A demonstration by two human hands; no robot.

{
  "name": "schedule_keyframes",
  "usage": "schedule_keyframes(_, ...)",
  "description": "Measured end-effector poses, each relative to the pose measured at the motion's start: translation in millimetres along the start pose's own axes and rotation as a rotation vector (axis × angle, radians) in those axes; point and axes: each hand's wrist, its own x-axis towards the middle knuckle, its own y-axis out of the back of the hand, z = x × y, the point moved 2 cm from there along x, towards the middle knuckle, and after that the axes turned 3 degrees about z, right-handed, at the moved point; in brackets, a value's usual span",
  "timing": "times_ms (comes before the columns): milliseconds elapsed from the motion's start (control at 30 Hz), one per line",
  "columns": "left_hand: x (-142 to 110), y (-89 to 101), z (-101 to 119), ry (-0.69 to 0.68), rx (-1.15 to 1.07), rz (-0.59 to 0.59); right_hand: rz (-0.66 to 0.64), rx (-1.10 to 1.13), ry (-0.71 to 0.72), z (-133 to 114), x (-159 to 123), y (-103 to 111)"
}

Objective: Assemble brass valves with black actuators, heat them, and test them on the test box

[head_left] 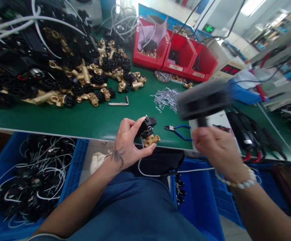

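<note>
My left hand (129, 144) is closed around a small valve assembly (148, 132), a black body on a brass fitting with a white cable trailing down to my lap. It sits just over the near edge of the green table (90, 117). My right hand (217, 147) grips the handle of a dark mallet (203, 100), whose blurred head hangs to the right of the valve and above it. A bead bracelet circles my right wrist.
A heap of brass and black valve parts (67, 77) covers the table's far left. Red bins (175, 53) stand at the back, metal clips (167, 98) lie mid-table, blue-handled pliers (178, 130) near the edge. Blue crates (32, 177) of wired parts sit below.
</note>
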Motion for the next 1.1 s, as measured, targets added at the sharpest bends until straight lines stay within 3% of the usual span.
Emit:
schedule_keyframes(67,0,0.1,0,0.015,-0.002,0.004,-0.225,-0.174,0.0,1,-1,-7)
schedule_keyframes(100,0,0.0,0,0.02,-0.006,0.005,-0.253,-0.206,0.005,0,-2,-7)
schedule_keyframes(133,0,-0.4,0,0.024,-0.009,0.004,-0.213,-0.196,0.01,-1,-2,-5)
schedule_keyframes(233,0,-1.6,0,0.021,-0.015,-0.001,0.071,-0.059,0.005,-2,-2,4)
schedule_keyframes(267,0,-1.8,0,0.019,-0.014,-0.003,0.096,-0.038,-0.004,-1,-3,4)
schedule_keyframes(433,1,0.0,0,0.04,-0.01,-0.016,-0.245,-0.231,-0.065,6,-2,-16)
schedule_keyframes(567,1,-1.2,4,0.084,-0.019,-0.052,-0.089,-0.063,-0.062,4,8,-25)
schedule_keyframes(700,1,-2.2,8,0.122,-0.043,0.002,-0.121,0.176,0.037,2,21,-49)
schedule_keyframes(867,2,-0.4,9,0.069,-0.03,-0.028,-0.087,0.23,0.169,-2,29,-69)
schedule_keyframes(1100,4,-1.0,10,0.033,-0.009,-0.021,-0.115,0.161,0.161,-5,29,-66)
